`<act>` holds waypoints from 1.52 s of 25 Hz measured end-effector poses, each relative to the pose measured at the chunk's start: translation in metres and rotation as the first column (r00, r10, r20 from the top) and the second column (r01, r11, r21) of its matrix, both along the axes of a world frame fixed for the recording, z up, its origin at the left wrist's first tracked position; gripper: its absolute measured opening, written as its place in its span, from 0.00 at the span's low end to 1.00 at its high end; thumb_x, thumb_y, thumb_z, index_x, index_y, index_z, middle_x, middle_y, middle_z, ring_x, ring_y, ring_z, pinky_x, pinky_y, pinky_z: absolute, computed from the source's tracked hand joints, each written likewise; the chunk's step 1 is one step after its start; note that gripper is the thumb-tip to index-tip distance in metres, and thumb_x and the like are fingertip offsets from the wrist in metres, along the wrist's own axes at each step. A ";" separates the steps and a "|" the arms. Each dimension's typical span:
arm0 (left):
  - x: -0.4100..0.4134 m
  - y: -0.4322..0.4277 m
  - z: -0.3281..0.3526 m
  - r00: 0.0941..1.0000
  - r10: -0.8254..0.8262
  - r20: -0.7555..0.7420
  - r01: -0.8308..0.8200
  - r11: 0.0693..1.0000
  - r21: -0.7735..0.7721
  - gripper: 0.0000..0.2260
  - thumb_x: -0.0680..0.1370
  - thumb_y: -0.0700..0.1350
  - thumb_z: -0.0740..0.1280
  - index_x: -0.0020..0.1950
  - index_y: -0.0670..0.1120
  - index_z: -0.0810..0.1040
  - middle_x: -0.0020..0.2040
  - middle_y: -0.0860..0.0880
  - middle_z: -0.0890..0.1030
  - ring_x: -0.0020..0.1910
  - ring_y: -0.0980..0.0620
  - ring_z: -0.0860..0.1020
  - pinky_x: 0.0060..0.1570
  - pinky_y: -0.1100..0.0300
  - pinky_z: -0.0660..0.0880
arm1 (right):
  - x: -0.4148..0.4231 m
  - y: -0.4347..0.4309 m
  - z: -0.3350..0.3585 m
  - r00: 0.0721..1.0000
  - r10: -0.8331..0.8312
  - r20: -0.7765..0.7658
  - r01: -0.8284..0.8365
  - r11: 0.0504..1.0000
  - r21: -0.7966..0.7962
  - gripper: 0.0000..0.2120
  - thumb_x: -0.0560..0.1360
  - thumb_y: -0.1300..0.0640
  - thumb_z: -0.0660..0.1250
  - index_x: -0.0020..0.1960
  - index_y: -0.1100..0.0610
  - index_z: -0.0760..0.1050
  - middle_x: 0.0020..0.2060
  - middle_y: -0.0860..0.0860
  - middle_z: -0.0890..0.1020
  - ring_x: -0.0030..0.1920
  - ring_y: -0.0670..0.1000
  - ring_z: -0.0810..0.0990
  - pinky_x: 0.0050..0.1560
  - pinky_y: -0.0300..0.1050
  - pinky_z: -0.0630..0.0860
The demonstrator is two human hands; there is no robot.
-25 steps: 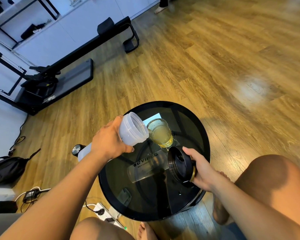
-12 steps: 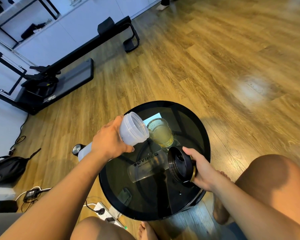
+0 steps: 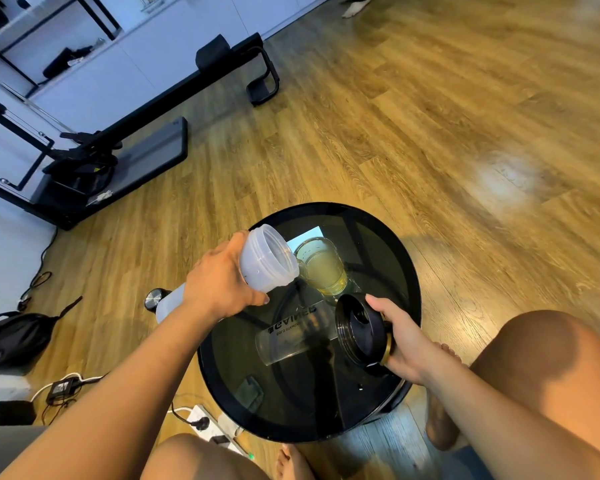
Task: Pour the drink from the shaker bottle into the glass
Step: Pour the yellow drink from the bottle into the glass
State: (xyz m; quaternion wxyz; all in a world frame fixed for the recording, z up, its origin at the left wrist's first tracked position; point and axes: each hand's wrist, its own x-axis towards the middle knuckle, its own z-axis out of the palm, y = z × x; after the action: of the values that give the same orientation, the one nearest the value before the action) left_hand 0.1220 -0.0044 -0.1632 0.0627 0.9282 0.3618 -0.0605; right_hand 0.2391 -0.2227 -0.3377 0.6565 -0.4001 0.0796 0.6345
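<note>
A: Left side first. What did the left hand [image 3: 222,289] have?

B: It was wrapped tight round the shaker bottle [image 3: 257,263], mid-body. Bottle was translucent white, lid off, tipped with its open mouth to the right and its base back over the table's left edge. Mouth rim sat just beside the rim of the glass [image 3: 321,265], close enough that I couldn't tell if they touched.

A: Pour stream visible?

B: Couldn't make one out. Glass stood upright near the far edge of the round table [image 3: 406,271], holding pale yellow drink, roughly half to two-thirds up.

A: Table itself?

B: Black rim, dark smoked glass top. The bottle's reflection, with lettering, showed in the top near the centre.

A: Right hand [image 3: 407,341]?

B: Closed on the lid [image 3: 361,330]. Black screw cap with a gold band, held on edge with its threaded inside facing left, just above the top near the table's right edge. Thumb lay on the lid's upper rim; the other fingers were behind it, mostly hidden.

A: Lid and glass?

B: Near, apart. Lid was on the near-right side of the glass.
</note>
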 end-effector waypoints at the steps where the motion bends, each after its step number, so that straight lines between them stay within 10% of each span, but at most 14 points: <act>1: 0.000 0.000 0.000 1.000 0.000 0.001 0.000 1.000 -0.001 0.42 0.61 0.52 0.86 0.70 0.55 0.69 0.60 0.52 0.79 0.59 0.42 0.78 0.56 0.41 0.79 | 0.000 0.000 0.000 1.000 0.002 0.000 -0.002 1.000 0.001 0.31 0.64 0.42 0.73 0.60 0.61 0.82 0.55 0.63 0.85 0.52 0.62 0.84 0.52 0.56 0.80; 38: 0.001 0.001 0.001 1.000 -0.011 0.007 0.011 1.000 0.002 0.42 0.60 0.51 0.86 0.69 0.54 0.70 0.60 0.52 0.79 0.59 0.42 0.78 0.57 0.41 0.79 | 0.000 0.002 0.005 0.999 -0.031 -0.017 0.032 0.999 0.025 0.30 0.65 0.43 0.72 0.61 0.60 0.80 0.55 0.63 0.85 0.56 0.63 0.83 0.53 0.56 0.80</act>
State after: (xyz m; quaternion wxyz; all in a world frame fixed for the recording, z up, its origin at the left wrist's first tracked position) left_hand 0.1232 -0.0037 -0.1621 0.0630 0.9304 0.3566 -0.0571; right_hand 0.2390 -0.2211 -0.3324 0.6706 -0.3853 0.0834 0.6284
